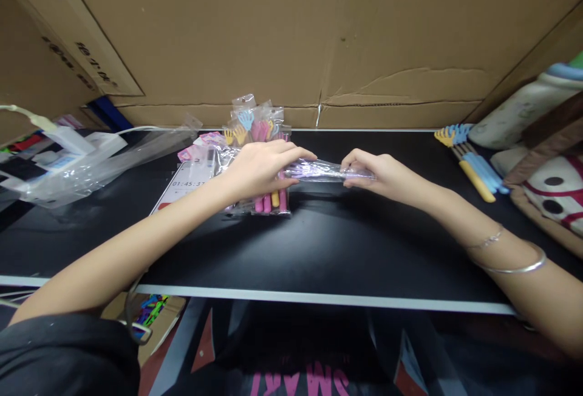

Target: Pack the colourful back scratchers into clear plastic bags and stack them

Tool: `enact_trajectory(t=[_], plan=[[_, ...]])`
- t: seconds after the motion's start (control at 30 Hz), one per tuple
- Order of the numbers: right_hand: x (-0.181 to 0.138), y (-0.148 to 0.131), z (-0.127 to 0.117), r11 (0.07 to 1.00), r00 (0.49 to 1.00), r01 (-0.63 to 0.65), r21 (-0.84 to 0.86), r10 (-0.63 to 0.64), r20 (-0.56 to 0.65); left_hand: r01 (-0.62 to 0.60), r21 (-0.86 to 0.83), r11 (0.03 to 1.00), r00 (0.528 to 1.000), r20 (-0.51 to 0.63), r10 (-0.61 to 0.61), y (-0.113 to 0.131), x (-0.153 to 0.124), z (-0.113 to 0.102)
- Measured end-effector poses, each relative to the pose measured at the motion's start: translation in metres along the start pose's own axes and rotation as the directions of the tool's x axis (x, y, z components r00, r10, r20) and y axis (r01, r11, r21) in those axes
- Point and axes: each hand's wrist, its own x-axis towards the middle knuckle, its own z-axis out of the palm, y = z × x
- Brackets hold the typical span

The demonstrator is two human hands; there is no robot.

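My left hand (264, 168) and my right hand (380, 174) both grip a narrow clear plastic sleeve (319, 170) with a purple stick-like item inside, held level just above the black table (319, 244). The left fingers wrap its left end; the right fingers pinch its right end. Right behind and under the left hand lies a pile of bagged hand-shaped sticks (257, 132) in pink, yellow and blue, their handles poking out below the hand.
Loose unbagged yellow and blue hand-shaped sticks (473, 162) lie at the right rear. A phone showing a timer (182, 186) sits left of the pile. Clear bags (100, 162) and white chargers (73, 141) lie at left. Cardboard walls stand behind; plush cushions (546, 159) at right.
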Motion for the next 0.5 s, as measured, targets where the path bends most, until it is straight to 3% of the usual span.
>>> enact_trajectory(t=[0.23,0.4,0.5], plan=[[0.001,-0.008,-0.006,0.987,0.994,-0.004,0.158,-0.014,0.111,-0.046,0.006,0.999,0.997,-0.054,0.046,0.005,-0.003,0.0],[-0.003,-0.008,-0.018,0.995,0.985,-0.026,0.094,0.009,0.17,0.001,-0.005,1.0,0.999,-0.046,-0.001,0.004,-0.009,-0.005],[-0.007,0.001,-0.026,0.994,0.959,-0.084,0.072,0.061,0.275,0.061,-0.012,0.998,0.998,-0.032,-0.062,0.0,-0.012,-0.007]])
